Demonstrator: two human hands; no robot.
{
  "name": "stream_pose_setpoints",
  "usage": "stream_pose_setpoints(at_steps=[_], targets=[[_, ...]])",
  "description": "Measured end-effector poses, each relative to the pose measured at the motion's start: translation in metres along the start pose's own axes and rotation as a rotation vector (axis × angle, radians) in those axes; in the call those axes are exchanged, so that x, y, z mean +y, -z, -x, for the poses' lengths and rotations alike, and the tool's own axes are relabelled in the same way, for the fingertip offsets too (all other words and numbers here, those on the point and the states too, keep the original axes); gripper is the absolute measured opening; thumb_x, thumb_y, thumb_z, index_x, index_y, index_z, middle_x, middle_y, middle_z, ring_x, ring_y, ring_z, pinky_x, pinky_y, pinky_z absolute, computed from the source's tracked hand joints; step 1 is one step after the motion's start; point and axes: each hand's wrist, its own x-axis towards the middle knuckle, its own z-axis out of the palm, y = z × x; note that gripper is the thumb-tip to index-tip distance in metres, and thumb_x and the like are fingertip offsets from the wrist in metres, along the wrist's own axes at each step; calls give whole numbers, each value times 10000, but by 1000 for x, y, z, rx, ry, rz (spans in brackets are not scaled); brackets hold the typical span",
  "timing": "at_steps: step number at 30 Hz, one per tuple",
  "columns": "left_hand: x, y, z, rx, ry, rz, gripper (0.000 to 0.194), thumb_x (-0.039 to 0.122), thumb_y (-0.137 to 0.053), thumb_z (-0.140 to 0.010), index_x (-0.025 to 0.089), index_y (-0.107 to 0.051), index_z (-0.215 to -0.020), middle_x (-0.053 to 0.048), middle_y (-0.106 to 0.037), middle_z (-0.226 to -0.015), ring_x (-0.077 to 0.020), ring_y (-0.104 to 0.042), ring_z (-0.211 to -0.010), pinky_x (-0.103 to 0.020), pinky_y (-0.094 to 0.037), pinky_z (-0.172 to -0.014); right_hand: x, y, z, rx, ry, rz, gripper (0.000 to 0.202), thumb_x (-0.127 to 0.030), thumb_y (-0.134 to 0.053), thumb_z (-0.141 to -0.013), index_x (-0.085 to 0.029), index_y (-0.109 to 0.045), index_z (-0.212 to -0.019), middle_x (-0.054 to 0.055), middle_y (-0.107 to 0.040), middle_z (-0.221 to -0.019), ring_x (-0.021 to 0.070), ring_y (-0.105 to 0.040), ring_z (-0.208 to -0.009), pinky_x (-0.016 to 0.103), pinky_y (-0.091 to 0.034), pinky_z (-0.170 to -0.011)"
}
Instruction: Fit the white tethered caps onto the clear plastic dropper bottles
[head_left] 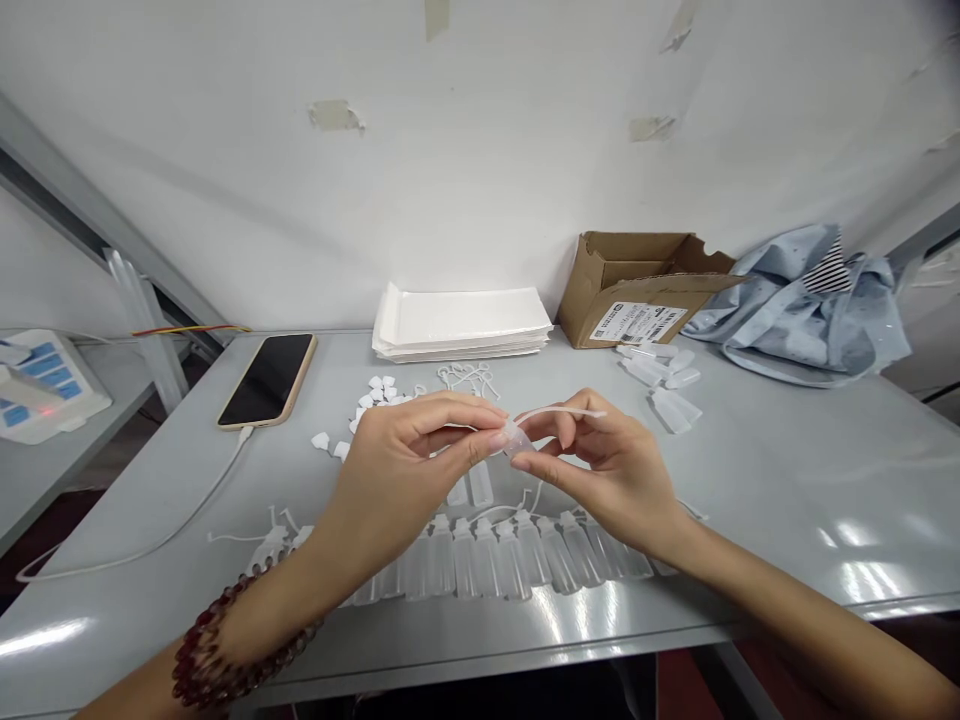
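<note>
My left hand (431,450) and my right hand (600,465) meet above the middle of the grey table. Between their fingertips is a small translucent bottle (517,440), its neck end toward the left fingers. A thin white strap (562,410) runs from it across the right fingers. Both hands are closed on the bottle. Beneath them, a row of translucent bottles (487,565) with white straps lies near the table's front edge. White caps (382,388) are scattered behind my left hand, beside a small heap of loose white straps (469,377).
A stack of white trays (465,322) stands by the wall, with an open cardboard box (637,290) to its right. More bottles (675,408) lie before the box. Blue cloth (802,310) is at right; a phone (268,382) with cable lies left.
</note>
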Motion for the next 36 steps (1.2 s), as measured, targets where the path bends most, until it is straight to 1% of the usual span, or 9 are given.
stream_pose_setpoints(at_steps=[4, 7, 11, 14, 18, 22, 27, 31, 36], targets=[[0, 4, -3, -33, 122, 11, 56, 256, -759, -732, 214, -734, -761, 21, -745, -782, -126, -698, -762, -183, -589, -696, -2, 0, -2, -4, -147, -122, 355, -162, -767, -720, -217, -416, -717, 14, -689, -853, 148, -672, -818, 244, -557, -641], [-2, 4, -6, -71, 146, -24, 135, 280, -759, -730, 232, -733, -853, 24, -748, -798, -132, -700, -771, -198, -591, -695, -2, 0, -3, 6, -232, -214, 403, -174, -793, -687, -221, -397, -745, -2, -686, -840, 128, -666, -737, 229, -529, -583], [-5, 4, -5, -96, 27, -211, 136, 314, -705, -781, 252, -726, -900, 17, -739, -875, -150, -686, -790, -235, -583, -650, -3, 2, -7, -15, -375, -334, 495, -212, -817, -655, -239, -346, -804, -27, -677, -796, 126, -653, -663, 243, -499, -558], [-9, 4, 0, -91, -133, -404, 289, 317, -663, -819, 241, -656, -1098, -10, -705, -1000, -147, -657, -763, -272, -571, -636, -4, 4, -9, -18, -442, -365, 543, -236, -824, -642, -251, -321, -846, -28, -682, -811, 133, -648, -631, 256, -479, -552], [-17, 1, 7, -104, -400, -598, 421, 306, -689, -811, 169, -564, -1189, -66, -637, -1110, -170, -624, -888, -319, -553, -796, -2, 6, -9, -20, -470, -388, 553, -233, -821, -648, -257, -347, -931, -37, -695, -794, 128, -641, -608, 279, -493, -608], [-23, -7, 10, -94, -525, -675, 489, 274, -712, -797, 125, -499, -1211, -92, -617, -1097, -187, -601, -961, -316, -540, -832, 1, 6, -8, -39, -491, -416, 556, -224, -812, -664, -257, -379, -1013, -24, -709, -809, 160, -683, -692, 291, -521, -634], [-28, -12, 9, -66, -541, -726, 489, 272, -708, -798, 124, -482, -1206, -103, -615, -1097, -204, -595, -986, -337, -540, -836, 1, 8, -9, -55, -500, -411, 520, -226, -804, -678, -247, -426, -1034, -10, -711, -826, 179, -703, -726, 298, -539, -647], [-30, -13, 8, -29, -518, -740, 480, 275, -693, -795, 118, -488, -1199, -106, -621, -1064, -213, -606, -963, -343, -547, -804, 0, 11, -9, -98, -449, -409, 321, -392, -667, -827, -220, -506, -1046, 40, -721, -848, 198, -704, -818, 297, -545, -663], [-31, -13, 7, 3, -481, -740, 512, 270, -678, -768, 156, -460, -1217, -94, -619, -1067, -217, -611, -937, -350, -547, -766, 1, 13, -10, -131, -447, -513, 325, -475, -531, -900, -186, -602, -1032, 75, -718, -892, 201, -693, -868, 295, -544, -690]])
